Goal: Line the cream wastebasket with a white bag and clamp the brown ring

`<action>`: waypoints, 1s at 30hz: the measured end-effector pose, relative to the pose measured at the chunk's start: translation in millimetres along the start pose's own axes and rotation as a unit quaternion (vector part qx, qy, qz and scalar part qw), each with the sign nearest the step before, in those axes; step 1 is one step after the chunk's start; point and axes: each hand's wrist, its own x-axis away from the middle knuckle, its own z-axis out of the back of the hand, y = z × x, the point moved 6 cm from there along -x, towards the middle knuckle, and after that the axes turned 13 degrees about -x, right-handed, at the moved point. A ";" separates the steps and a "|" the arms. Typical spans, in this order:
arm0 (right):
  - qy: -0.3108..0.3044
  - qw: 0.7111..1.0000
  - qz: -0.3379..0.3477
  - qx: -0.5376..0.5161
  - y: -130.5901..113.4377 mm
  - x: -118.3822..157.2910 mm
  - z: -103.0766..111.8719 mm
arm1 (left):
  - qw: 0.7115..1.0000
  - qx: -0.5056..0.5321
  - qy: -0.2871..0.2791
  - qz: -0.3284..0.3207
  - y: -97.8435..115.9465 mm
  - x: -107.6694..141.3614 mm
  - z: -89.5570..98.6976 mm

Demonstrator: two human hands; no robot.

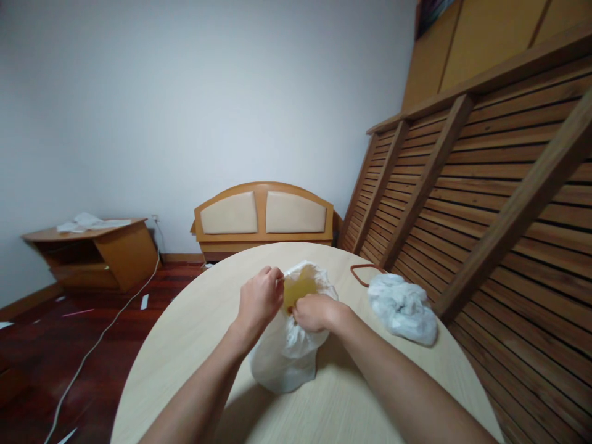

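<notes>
A white plastic bag (283,361) stands upright on the round table, its crumpled mouth open toward me. Something yellow (300,288) shows inside the opening; its kind I cannot make out. At the left side of the mouth, my left hand (262,295) is closed in a pinch on the bag's rim. My right hand (314,312) is closed on the near edge of the opening, its knuckles hiding part of the rim. A small reddish-brown spot lies by its fingertips.
A bunched white plastic bag (403,308) lies at the table's right, beside a brown loop (363,271). The pale round table (185,351) has a curved edge. Wooden slats (462,185) lean close on the right. A cable (108,330) crosses the floor at left.
</notes>
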 end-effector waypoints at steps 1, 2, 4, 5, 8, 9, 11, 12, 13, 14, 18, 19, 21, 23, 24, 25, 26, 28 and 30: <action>-0.017 1.000 0.001 0.003 -2.4 2.7 -2.4 | 1.000 -0.001 0.000 0.001 0.0 0.0 0.1; -0.035 0.999 0.002 0.005 -4.4 5.3 -4.5 | 1.000 -0.001 0.000 0.000 0.2 -0.1 0.2; -0.052 0.999 0.004 0.004 -7.2 11.0 -3.9 | 1.000 0.004 0.002 -0.002 0.3 -0.7 0.6; -0.050 0.999 0.006 0.002 -7.4 14.3 -0.5 | 1.000 0.008 0.003 0.000 -0.4 -1.3 0.8; -0.022 1.000 0.015 -0.014 -3.9 26.7 19.1 | 0.999 0.036 0.002 0.010 -6.2 -4.8 1.3; -0.012 0.999 0.026 -0.028 -2.6 31.4 27.1 | 0.999 0.047 0.001 0.015 -9.0 -6.3 1.4; 0.022 0.994 0.052 -0.089 -0.8 40.4 43.4 | 0.998 0.066 -0.005 0.024 -14.9 -9.2 1.3; 0.032 0.992 0.059 -0.111 -0.2 44.3 48.9 | 0.997 0.072 -0.009 0.028 -17.8 -10.6 1.2; 0.035 0.989 0.063 -0.130 -0.5 47.7 52.1 | 0.997 0.076 -0.012 0.034 -20.6 -11.8 1.0; 0.030 0.988 0.063 -0.140 -1.6 50.6 52.5 | 0.996 0.078 -0.016 0.038 -23.2 -12.8 0.8; 0.002 0.989 0.063 -0.132 -12.6 58.0 42.0 | 0.995 0.075 -0.034 0.061 -32.8 -16.6 -1.2; 0.003 0.990 0.064 -0.122 -14.9 58.9 39.7 | 0.994 0.075 -0.038 0.068 -35.3 -17.5 -2.0; 0.018 0.991 0.069 -0.114 -17.1 59.7 37.8 | 0.993 0.074 -0.042 0.080 -40.0 -19.2 -3.5; 0.044 0.987 0.087 -0.126 -18.0 58.9 38.3 | 0.993 0.074 -0.042 0.086 -43.6 -20.7 -4.8; 0.062 0.984 0.102 -0.136 -18.7 58.1 39.4 | 0.993 0.075 -0.043 0.086 -44.9 -21.3 -5.5; 0.083 0.979 0.116 -0.144 -19.5 57.2 40.7 | 0.992 0.077 -0.044 0.085 -45.7 -21.8 -6.1; 0.102 0.975 0.128 -0.150 -20.4 56.3 41.8 | 0.992 0.079 -0.044 0.084 -46.1 -22.1 -6.6; 0.101 0.973 0.135 -0.158 -22.1 53.6 39.7 | 0.992 0.086 -0.043 0.079 -45.5 -22.2 -6.8; 0.047 0.976 0.130 -0.171 -23.4 51.0 33.6 | 0.992 0.093 -0.039 0.071 -42.8 -21.5 -6.0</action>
